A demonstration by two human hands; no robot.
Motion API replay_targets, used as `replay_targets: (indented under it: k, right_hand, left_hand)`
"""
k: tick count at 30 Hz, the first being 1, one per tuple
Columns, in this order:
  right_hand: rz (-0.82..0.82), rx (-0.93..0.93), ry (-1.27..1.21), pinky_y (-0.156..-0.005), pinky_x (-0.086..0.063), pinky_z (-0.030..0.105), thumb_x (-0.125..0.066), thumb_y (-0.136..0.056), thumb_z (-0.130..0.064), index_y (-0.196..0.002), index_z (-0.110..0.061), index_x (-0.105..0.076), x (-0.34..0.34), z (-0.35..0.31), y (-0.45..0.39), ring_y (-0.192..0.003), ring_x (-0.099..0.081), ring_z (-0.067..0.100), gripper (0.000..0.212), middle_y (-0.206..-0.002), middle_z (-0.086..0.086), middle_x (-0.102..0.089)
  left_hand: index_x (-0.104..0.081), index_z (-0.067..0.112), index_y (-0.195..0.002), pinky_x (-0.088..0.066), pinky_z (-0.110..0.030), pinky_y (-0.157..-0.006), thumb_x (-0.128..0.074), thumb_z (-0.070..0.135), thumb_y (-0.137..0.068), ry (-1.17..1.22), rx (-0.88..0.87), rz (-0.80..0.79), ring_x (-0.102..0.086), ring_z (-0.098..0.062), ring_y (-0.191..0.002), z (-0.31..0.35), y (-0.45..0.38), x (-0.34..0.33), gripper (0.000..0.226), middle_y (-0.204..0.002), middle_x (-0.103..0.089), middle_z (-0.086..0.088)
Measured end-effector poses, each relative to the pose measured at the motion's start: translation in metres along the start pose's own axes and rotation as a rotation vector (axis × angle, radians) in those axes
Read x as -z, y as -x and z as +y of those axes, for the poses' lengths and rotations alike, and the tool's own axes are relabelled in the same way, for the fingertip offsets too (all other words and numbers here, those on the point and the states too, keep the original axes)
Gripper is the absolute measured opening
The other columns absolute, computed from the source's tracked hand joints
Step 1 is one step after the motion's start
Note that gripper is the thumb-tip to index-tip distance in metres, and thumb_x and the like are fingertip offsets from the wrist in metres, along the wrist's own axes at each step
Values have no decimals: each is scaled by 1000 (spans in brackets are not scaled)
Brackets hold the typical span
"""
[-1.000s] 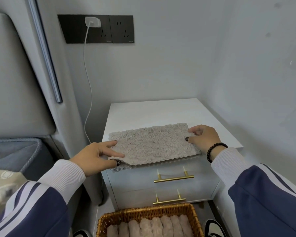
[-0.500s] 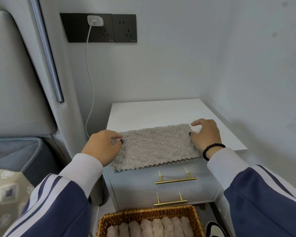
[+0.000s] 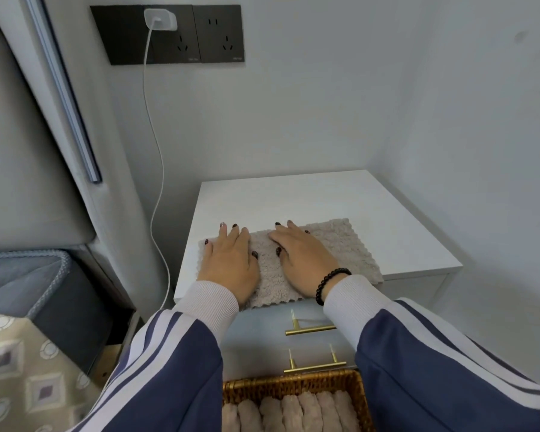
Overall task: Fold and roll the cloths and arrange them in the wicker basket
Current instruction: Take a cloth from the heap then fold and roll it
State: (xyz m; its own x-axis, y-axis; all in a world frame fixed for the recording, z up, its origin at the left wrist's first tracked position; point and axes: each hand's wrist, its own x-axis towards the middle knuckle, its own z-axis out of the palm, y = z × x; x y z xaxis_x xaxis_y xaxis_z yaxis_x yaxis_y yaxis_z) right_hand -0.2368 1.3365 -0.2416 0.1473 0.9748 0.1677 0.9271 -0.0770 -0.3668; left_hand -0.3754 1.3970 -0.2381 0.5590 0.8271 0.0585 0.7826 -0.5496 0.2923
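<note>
My left hand lies flat, fingers straight and slightly spread, pressing on the left end of the fluffy grey-beige cloth with the scalloped edge. My right hand lies flat beside it, palm down on the middle of the same cloth, gripping nothing; a black beaded bracelet circles that wrist. The cloth is spread in the centre of the frame, along the front edge of the white bedside cabinet, its near edge hanging just over the front. Below it, two brass drawer handles show between my navy sleeves with white stripes. At the bottom centre, the woven brown wicker basket holds a row of rolled pale cloths side by side. In the upper left, a white charger sits in a black wall socket panel, its cable hanging down.
</note>
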Motion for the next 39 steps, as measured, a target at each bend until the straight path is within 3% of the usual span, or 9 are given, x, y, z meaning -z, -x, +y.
replay_targets:
  k: [6, 10, 13, 18, 24, 30, 33, 37, 39]
  right_hand:
    - [-117, -145, 195, -119, -3, 38, -24, -100, -47, -153, -19, -15, 3, 22, -2, -148, -3, 19, 61, -160, 4, -10]
    - [-136, -262, 195, -119, 2, 40, -20, -98, -55, -153, -21, -11, 8, 37, -3, -148, 3, 18, 66, -161, 3, -4]
    - [-55, -313, 178, -120, -3, 41, -20, -99, -50, -152, -18, -20, 8, 44, -5, -148, -3, 22, 61, -160, 6, -14]
    - [118, -411, 130, -109, -30, 39, -29, -100, -31, -133, -14, -48, 13, 52, -5, -133, -34, 26, 42, -137, 8, -47]
    - [96, -486, -49, -93, -44, 36, -60, -87, -32, -103, -21, -56, 38, 62, -1, -114, -47, 24, 20, -116, 3, -53]
    - [-6, -578, -189, -87, -45, 30, -77, -77, -37, -118, -8, -54, 60, 59, 24, -109, -54, 22, 55, -113, 3, -54]
    - [13, -563, -249, -86, -44, 29, -77, -77, -33, -109, -8, -60, 62, 55, 40, -107, -55, 25, 44, -102, 2, -53]
    - [147, -563, -408, -90, -39, 27, -80, -75, -23, -120, -6, -59, 68, 51, 66, -121, -50, 24, 52, -122, 5, -55]
    - [194, -569, -508, -89, -37, 25, -82, -74, -21, -122, -4, -57, 77, 49, 77, -123, -47, 21, 57, -126, 4, -53]
  left_hand:
    - [1, 23, -154, 5, -45, -120, -20, 45, -100, -106, 54, -119, 11, -22, -148, -15, -4, -5, 63, -162, 4, -1]
    - [0, 28, -154, 4, -44, -119, -14, 50, -100, -56, 107, -112, 10, -21, -149, -30, -4, -3, 60, -162, 4, 3]
    - [-7, 25, -154, -1, -41, -120, -14, 42, -102, -6, 108, -64, 1, -22, -149, -35, -4, -3, 55, -162, -5, 3]
    - [-34, 24, -147, -28, -40, -112, -34, 29, -100, 69, 132, 98, -31, -23, -134, -42, -2, 3, 48, -146, -36, -1]
    - [-46, 25, -133, -33, -43, -102, -55, 38, -90, 116, 257, 85, -37, -30, -125, -48, 5, 15, 46, -130, -48, -5]
    - [-54, 25, -100, -38, -41, -93, -64, 33, -85, 208, 233, 65, -44, -28, -113, -54, 22, 22, 19, -112, -53, 1]
    - [-48, 28, -84, -42, -43, -94, -66, 18, -82, 349, 170, 77, -55, -25, -100, -52, 36, 26, 22, -96, -58, 7]
    - [-49, 23, -90, -48, -29, -72, -73, 3, -78, 595, 146, 130, -61, -26, -89, -46, 52, 33, 33, -91, -63, -3]
    - [-55, 24, -96, -50, -31, -78, -74, -1, -78, 743, 162, 125, -63, -24, -91, -43, 58, 39, 36, -95, -66, -2]
